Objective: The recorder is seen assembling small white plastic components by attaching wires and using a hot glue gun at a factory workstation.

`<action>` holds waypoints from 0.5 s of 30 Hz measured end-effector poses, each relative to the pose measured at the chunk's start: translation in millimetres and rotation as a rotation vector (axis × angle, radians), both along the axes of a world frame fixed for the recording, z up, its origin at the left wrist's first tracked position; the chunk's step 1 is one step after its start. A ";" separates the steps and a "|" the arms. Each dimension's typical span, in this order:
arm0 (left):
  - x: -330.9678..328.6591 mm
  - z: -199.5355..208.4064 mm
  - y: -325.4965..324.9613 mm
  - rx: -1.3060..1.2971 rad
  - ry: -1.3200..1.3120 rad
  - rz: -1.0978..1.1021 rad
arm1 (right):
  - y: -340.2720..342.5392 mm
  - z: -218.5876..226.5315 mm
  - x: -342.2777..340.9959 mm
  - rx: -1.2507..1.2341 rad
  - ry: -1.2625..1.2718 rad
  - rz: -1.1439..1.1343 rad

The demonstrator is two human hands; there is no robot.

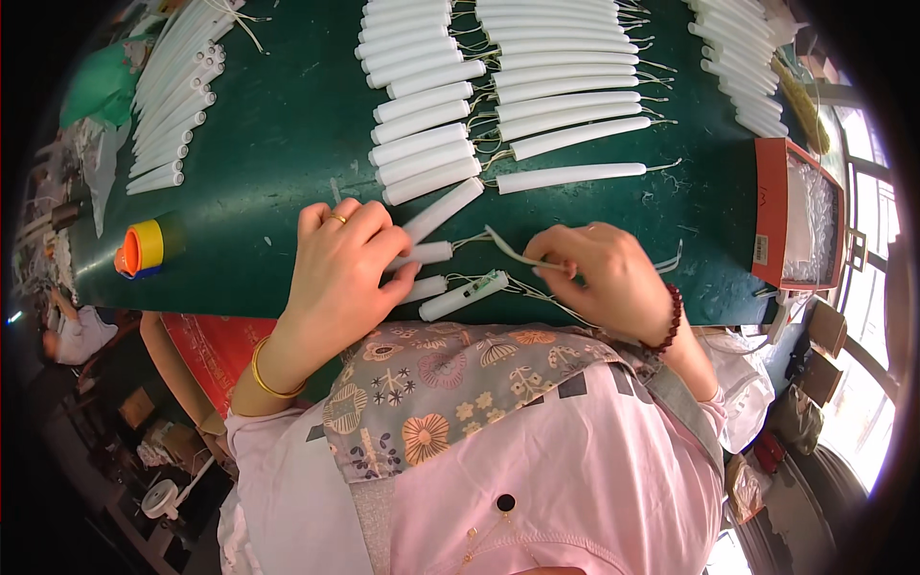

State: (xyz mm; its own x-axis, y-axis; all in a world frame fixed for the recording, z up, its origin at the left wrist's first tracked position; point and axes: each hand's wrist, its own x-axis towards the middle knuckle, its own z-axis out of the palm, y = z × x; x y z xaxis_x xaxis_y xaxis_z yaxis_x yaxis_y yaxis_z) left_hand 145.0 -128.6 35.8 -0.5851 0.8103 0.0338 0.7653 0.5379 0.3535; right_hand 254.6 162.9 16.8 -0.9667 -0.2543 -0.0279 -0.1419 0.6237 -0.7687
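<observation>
My left hand (350, 257) is at the near edge of the green table, fingers curled round a short white tube (433, 252) with thin wires coming out of its right end. My right hand (599, 273) pinches a thin pale strip (516, 247) that rises to the left toward those wires. Below, between the hands, lies a white piece with a small green circuit board (470, 294) and loose wires. Another short white tube (446, 206) lies slanted just beyond my left fingers. A long tapered white stick (570, 178) with a wire tip lies farther off.
Rows of short white tubes (412, 103) wired to long white sticks (565, 72) run up the green table (278, 125). More white tubes (177, 125) lie at left, near a yellow-and-orange tape roll (142, 247). At right are white sticks (743, 67) and a red box (771, 213).
</observation>
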 end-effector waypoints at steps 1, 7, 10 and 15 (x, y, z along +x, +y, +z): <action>0.6 -0.7 1.4 0.000 0.002 0.007 | 4.2 4.5 -3.5 0.000 0.002 0.007; -3.5 -0.6 41.8 0.228 0.077 -0.006 | 39.4 13.7 -26.1 0.194 0.145 -0.119; -8.5 -13.4 83.5 0.427 -0.007 -0.123 | 48.3 21.3 -31.4 0.232 0.237 -0.114; -22.7 -37.0 115.2 0.512 -0.118 -0.203 | 85.1 28.3 -26.1 0.265 0.311 -0.092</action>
State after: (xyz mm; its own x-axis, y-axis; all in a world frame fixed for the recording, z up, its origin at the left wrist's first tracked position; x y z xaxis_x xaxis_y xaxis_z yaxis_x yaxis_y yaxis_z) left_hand 122.3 -13.4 -1.1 -0.4431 0.8041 0.3964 0.7749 0.1213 0.6203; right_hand 228.6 247.9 45.1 -0.9578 -0.1893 0.2164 -0.2762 0.8149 -0.5096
